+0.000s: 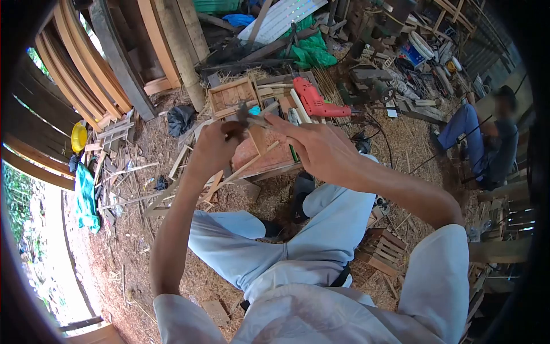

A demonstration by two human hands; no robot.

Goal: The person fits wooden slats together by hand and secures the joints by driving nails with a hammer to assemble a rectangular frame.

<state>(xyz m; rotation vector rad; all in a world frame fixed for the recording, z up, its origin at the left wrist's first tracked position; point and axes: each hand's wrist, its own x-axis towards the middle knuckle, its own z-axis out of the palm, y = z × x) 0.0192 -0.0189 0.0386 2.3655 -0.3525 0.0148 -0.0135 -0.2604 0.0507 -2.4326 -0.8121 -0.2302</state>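
Note:
My left hand (pixel 216 146) is raised over the low work surface (pixel 269 172), fingers curled around a small grey-brown piece (pixel 245 114) too blurred to name. From the other side my right hand (pixel 318 146) reaches in, its fingers closed and their tips at the same piece. Whether it grips a separate thing there is hidden. Just beyond my right hand lies a red power drill (pixel 315 98) on its side. A shallow wooden tray (pixel 232 96) sits past my left hand. Beneath both hands, a thin wooden strip (pixel 252 166) slants across the reddish surface.
A seated person (pixel 495 140) is at the right. A dark cord (pixel 389 140) runs over the shavings-covered floor near the drill. Upright planks (pixel 86 63) lean at the left, above scattered offcuts. A slatted wooden box (pixel 382 252) stands by my right leg.

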